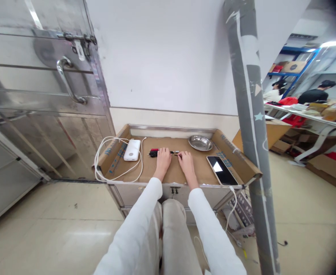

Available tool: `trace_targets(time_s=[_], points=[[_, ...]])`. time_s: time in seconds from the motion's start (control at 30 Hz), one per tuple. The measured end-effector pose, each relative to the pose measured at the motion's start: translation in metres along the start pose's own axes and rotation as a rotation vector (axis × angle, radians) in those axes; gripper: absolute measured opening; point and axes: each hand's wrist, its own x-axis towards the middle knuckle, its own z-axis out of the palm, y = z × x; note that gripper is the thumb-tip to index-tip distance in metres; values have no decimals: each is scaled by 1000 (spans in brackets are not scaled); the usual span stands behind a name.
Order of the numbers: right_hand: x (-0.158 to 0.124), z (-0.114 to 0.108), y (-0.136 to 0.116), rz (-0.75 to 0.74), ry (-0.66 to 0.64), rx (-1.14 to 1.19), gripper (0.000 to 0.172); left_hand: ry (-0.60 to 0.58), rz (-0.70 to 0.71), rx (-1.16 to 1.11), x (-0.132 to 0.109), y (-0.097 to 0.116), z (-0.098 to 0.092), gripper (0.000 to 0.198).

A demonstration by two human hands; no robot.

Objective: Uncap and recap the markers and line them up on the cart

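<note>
Several black and red pens (153, 153) lie side by side on the brown cardboard surface. My left hand (163, 159) is over them with fingers curled down, hiding their middles; their ends show on both sides of it. Just to the right, my right hand (187, 163) has thumb and fingers closed at a small dark piece (176, 154), too small to name. The two hands are close together but apart. A round metal bowl (200, 143) sits behind my right hand.
A white power bank (131, 150) with a looped white cable lies at left. A phone (222, 170) lies at right, with a cable at its lower end. Raised cardboard sides (236, 160) edge the surface. A tall wrapped roll (252, 114) leans at right. Two people sit far right.
</note>
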Motion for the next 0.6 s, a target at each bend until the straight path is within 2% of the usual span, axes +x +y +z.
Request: trace_targets(time_s=[0.4,0.5,0.6], points=[[0,-1,-3,11,-30,6,26,10,2,35,-2,0,0,22],[0,0,-3,16,-52,5,27,53,-57,61,-4,2,-4,23],[0,1,-4,24,-78,10,29,122,-172,86,-7,3,-9,25]])
